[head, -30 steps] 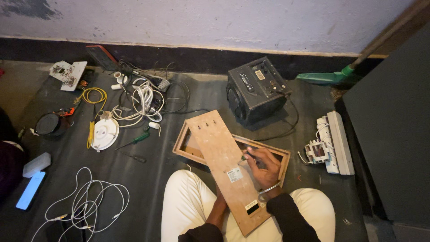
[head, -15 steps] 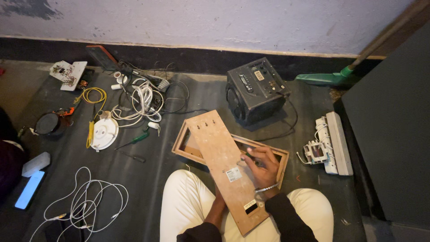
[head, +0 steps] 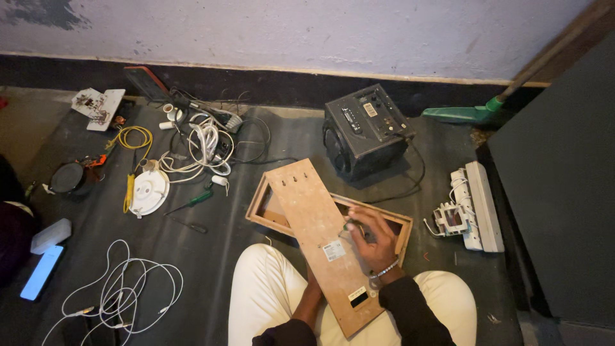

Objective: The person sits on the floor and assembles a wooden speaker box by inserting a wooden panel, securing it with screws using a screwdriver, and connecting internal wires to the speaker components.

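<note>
Seated person, wooden panel (head: 323, 240) laid slantwise across the lap and over the open wooden box frame (head: 269, 208) on the dark floor; right hand (head: 375, 240) rests on the panel's right edge, fingers curled narrow round a small green-tipped tool (head: 348, 225). Left hand (head: 312, 291) sits mostly under the panel's near end, grip can't be told. For clean work: keep tool approx. square to the board w/ light pressure, and steady the panel from below so it doesn't rock on the frame.

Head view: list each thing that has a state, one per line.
wooden board: tilted across the frame, held
wooden frame: open, on floor
right hand: pressing on board
left hand: hidden under board
speaker box: upright
white cable: loosely coiled
</note>
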